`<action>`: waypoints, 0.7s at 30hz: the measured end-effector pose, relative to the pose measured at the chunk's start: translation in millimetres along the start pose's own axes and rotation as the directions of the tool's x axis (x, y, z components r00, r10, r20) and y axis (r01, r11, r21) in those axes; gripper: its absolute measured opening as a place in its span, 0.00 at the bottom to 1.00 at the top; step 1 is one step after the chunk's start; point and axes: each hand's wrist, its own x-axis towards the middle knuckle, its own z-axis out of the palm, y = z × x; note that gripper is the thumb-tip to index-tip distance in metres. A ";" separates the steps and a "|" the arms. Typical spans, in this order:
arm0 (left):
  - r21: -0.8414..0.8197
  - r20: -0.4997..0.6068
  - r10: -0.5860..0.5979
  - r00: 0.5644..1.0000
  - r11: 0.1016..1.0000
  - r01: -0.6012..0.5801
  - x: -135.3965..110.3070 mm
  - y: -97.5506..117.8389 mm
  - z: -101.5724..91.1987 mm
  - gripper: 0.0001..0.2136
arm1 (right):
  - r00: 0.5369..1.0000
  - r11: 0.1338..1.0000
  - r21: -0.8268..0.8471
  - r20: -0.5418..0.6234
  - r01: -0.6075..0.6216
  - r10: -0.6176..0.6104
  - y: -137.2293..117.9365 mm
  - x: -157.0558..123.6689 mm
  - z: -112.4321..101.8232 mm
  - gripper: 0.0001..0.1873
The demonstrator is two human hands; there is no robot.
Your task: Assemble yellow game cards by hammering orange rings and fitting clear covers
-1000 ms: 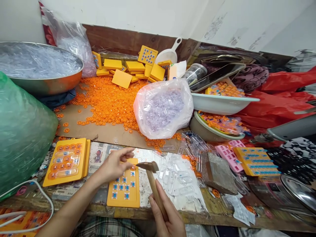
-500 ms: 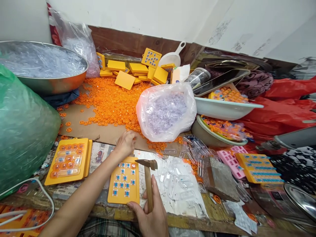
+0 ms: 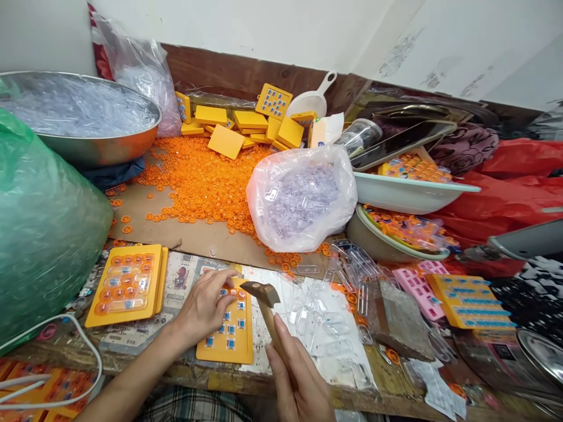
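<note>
My left hand (image 3: 206,305) lies over the top left of a yellow tray (image 3: 233,340) studded with small blue pieces, its fingers curled and pinched near the tray's upper edge. What the fingertips hold is too small to name. My right hand (image 3: 299,381) grips the wooden handle of a small hammer (image 3: 264,296), whose metal head hovers at the tray's top right corner. The tray rests on printed paper near the front edge of the bench.
A second yellow tray (image 3: 125,284) filled with orange rings lies to the left. Behind are loose orange rings (image 3: 197,181), a clear bag of plastic parts (image 3: 301,196), stacked yellow trays (image 3: 246,123), a metal basin (image 3: 79,117), a green sack (image 3: 39,228), bowls and clear clips at right.
My left hand went out toward the orange rings and came back onto the yellow tray. The hammer has tilted, with its head staying by the tray's top right corner.
</note>
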 end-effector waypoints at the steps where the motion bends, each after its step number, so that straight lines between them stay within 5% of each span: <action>1: -0.003 0.002 0.003 1.000 1.000 -0.003 0.4 0.2 -0.1 0.17 | 1.000 1.000 -0.018 0.013 0.004 -0.004 -0.2 0.5 -0.3 0.29; 7: -0.014 -0.003 -0.052 0.999 0.999 0.052 3.8 1.7 -0.6 0.18 | 0.986 0.980 -0.188 0.143 -0.063 0.091 5.9 0.3 1.8 0.25; 13: -0.035 0.009 -0.105 0.994 0.994 0.105 3.1 0.0 -2.8 0.20 | 0.998 0.997 -0.062 0.055 -0.039 0.042 6.7 -1.5 6.7 0.24; 17: -0.078 0.045 -0.140 0.989 0.987 0.144 8.5 -1.4 -10.0 0.22 | 0.976 0.976 0.023 0.044 -0.215 0.213 16.9 -12.0 15.9 0.23; 21: 0.013 -0.115 -0.145 0.983 0.989 0.147 45.8 -4.6 -9.6 0.12 | 0.905 0.909 0.166 -0.130 -0.383 0.406 32.9 -21.9 22.1 0.23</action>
